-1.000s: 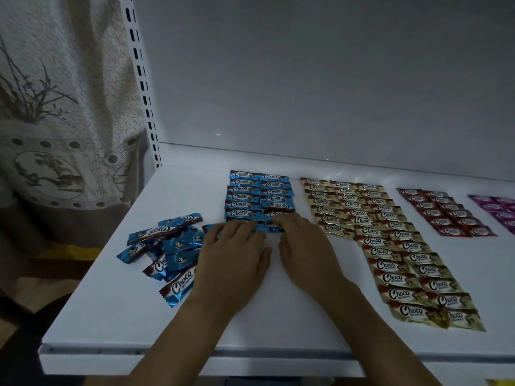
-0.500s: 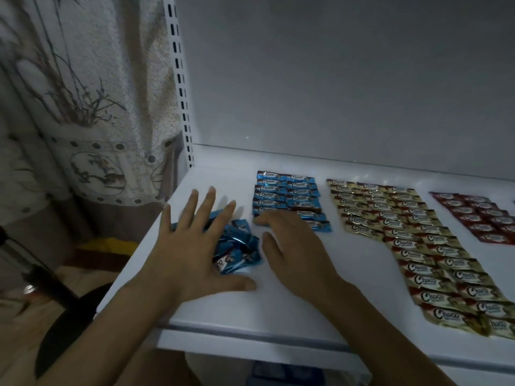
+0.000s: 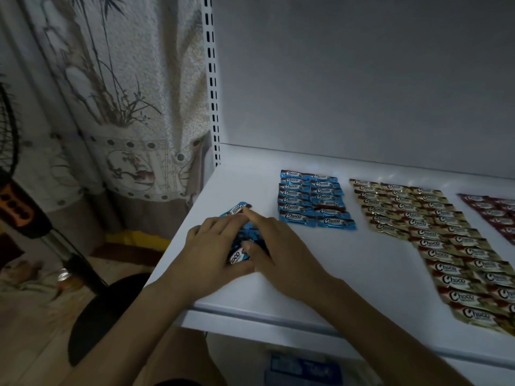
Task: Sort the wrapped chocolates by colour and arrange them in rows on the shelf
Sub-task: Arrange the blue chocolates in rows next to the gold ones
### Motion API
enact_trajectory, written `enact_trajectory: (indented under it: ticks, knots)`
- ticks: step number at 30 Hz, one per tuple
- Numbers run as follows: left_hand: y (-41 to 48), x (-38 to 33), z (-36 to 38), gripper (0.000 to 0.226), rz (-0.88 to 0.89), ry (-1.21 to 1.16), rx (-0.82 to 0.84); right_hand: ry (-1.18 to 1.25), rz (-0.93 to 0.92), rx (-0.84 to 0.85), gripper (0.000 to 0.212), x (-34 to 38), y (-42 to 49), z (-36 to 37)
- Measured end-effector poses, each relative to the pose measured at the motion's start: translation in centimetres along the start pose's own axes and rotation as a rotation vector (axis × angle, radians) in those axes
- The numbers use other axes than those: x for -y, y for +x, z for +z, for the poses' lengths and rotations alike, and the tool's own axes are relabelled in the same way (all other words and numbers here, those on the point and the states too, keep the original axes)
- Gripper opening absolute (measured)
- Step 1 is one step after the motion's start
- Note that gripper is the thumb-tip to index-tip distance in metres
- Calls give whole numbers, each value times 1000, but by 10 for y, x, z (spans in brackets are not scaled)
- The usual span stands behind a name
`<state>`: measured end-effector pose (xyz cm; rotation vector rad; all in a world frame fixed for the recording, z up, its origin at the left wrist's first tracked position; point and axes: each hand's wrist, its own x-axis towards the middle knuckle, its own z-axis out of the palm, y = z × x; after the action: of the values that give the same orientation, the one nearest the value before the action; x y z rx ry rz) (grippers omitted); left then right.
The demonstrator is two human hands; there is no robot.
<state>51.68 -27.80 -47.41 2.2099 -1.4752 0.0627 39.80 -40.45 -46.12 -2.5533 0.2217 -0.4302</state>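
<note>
We note left hand [image 3: 211, 246] curled round the loose blue chocolates [image 3: 238, 255], right hand [image 3: 278, 254] straight-fingered, pressing the pile's other side, sorted blue rows [image 3: 295, 208] just beyond its fingertips

A heap of shiny blue wrapped chocolates [image 3: 248, 232] is sitting at the left of the flat white shelf [image 3: 348, 274]; blue rows [image 3: 312, 201], gold rows [image 3: 434, 240] and red rows [image 3: 496, 215] are lying flat to the right

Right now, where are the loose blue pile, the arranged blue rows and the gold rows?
loose blue pile [image 3: 235, 212]: head view, its exposed far wrapper.
arranged blue rows [image 3: 312, 201]: head view, block's middle.
gold rows [image 3: 425, 234]: head view, block's middle.
</note>
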Motion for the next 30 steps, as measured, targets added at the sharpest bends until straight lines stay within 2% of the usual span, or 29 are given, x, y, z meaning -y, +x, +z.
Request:
enact_trajectory:
  ticks: [3,8,12,16,20,22,25,28,30]
  knots:
    - [-1,8,3,95,12,-106,-46,44,52,-4,53,1,-3,0]
    - [-2,15,-2,101,53,3,15,122,93,68,47,1,6,-1]
    - [-9,15,-8,77,50,-126,-32,268,83,53,38,4,25,4]
    - [-8,16,-6,56,29,-168,-42,217,98,33,44,10,46,10]
    - [-4,18,-5,43,24,-235,-105,234,75,102,47,9,52,8]
    - [-5,19,-5,45,12,-255,-131,197,88,121,42,6,49,8]
    - [-8,19,-5,52,-14,-76,-196,161,72,87,47,3,42,7]
    - [-11,18,-7,61,-95,10,-183,179,82,69,50,1,31,6]
    - [-11,19,-7,59,-118,1,-178,123,19,65,52,-2,25,6]
